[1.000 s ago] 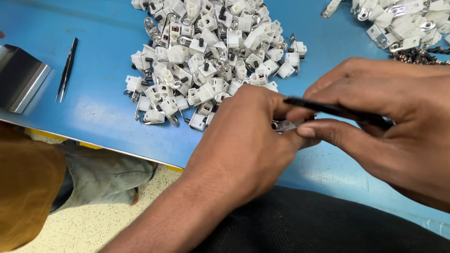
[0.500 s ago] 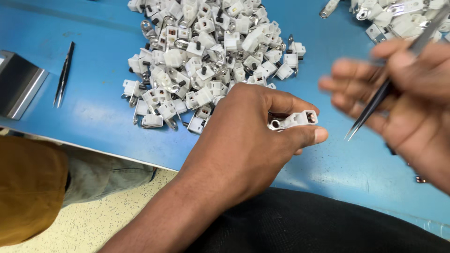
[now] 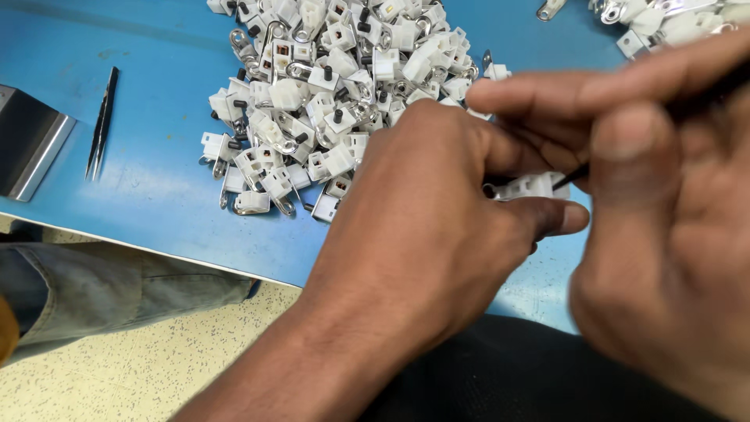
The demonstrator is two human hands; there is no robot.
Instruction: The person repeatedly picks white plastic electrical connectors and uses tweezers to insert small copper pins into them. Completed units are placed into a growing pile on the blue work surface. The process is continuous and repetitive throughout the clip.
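Nearest the camera, two hands are working over the near edge of the blue counter: the left hand is pinching a small white plastic fitting between thumb and fingers, and most of that fitting is lying hidden behind its knuckles. The right hand, blurred and cut off at 3 o'clock, is gripping a thin dark tool whose tip is touching the fitting; the rest of the tool is hiding in the fingers. Beyond, at 12 o'clock, one big heap of white fittings with metal clips is lying, too many to count. At 9 o'clock one pair of tweezers is resting beside one metal tray, half cropped. A second pile is showing at 1 o'clock, cut off.
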